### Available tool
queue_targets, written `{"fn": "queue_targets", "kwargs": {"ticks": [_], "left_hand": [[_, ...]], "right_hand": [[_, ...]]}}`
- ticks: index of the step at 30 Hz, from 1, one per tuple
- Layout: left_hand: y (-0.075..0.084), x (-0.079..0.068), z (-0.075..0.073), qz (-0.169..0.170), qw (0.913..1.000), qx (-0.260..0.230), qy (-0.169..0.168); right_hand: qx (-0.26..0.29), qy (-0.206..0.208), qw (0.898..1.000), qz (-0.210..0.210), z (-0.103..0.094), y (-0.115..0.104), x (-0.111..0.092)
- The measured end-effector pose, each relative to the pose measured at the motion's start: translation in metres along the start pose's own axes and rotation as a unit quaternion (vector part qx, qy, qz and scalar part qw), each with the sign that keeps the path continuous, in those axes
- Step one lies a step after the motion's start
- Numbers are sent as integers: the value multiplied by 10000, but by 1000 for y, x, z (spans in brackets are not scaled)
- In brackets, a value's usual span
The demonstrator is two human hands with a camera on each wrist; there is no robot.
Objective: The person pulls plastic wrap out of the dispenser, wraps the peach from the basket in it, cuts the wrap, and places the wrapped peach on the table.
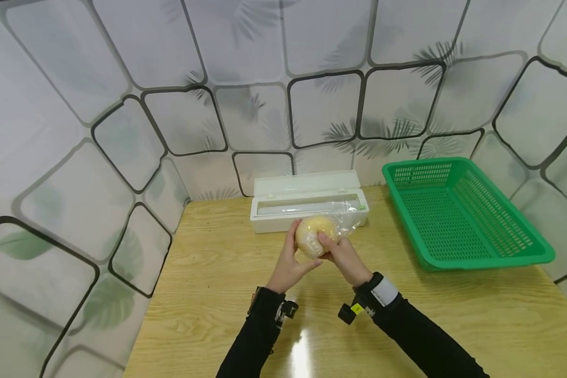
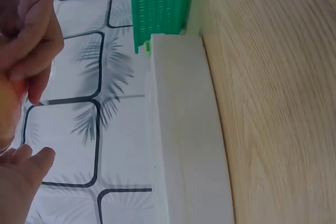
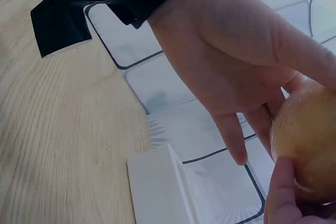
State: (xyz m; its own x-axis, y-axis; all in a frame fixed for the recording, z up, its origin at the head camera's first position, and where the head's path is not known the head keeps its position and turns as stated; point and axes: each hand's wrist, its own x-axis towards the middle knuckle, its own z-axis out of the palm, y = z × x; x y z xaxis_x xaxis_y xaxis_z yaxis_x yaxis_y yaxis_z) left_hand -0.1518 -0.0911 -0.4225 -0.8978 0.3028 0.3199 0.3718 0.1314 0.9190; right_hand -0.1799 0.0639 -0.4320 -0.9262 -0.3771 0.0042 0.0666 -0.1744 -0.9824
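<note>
Both hands hold a round yellow fruit point(image 1: 312, 239) wrapped in clear plastic film, up in front of the white box. My left hand point(image 1: 287, 269) cups its left side and underside, the fingers curled up along it. My right hand point(image 1: 348, 261) grips the fruit's lower right, its thumb laid over the front. Loose, crinkled plastic film point(image 1: 352, 219) sticks out past the fruit on the right. In the right wrist view the fruit point(image 3: 310, 135) sits between the hands, with the wrap shining on it. Only a strip of the fruit point(image 2: 7, 111) shows in the left wrist view.
A white cling film box point(image 1: 270, 226) with its lid point(image 1: 307, 181) raised stands at the back of the wooden table point(image 1: 208, 294), a film roll point(image 1: 293, 209) inside. On the right lies a green plastic basket point(image 1: 491, 262). A patterned wall covering point(image 1: 250, 121) rises behind.
</note>
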Motion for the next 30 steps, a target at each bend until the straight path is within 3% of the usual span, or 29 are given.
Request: {"fn": "queue_targets", "kwargs": {"ticks": [4,16,19,24,26,30], "left_hand": [[-2,0,5,-51,9994,-291,152],[3,-2,21,639,9949,-452,637],[-3,-1,17,380,9945,-826,514],[-19,2,9,-502,9849,-1581,488],[-24,3,7,-662,9847,-1518,548],[-27,4,5,-676,9847,-1490,605]], "right_hand": [[230,-105,9996,-133,1,-1,0],[-17,-62,9982,-597,3,4,1],[-246,1,9972,-713,1,5,1],[-855,35,9928,-842,-2,6,1],[-981,-70,9918,-821,-3,6,1],[-986,-487,9916,-686,-6,5,0]]}}
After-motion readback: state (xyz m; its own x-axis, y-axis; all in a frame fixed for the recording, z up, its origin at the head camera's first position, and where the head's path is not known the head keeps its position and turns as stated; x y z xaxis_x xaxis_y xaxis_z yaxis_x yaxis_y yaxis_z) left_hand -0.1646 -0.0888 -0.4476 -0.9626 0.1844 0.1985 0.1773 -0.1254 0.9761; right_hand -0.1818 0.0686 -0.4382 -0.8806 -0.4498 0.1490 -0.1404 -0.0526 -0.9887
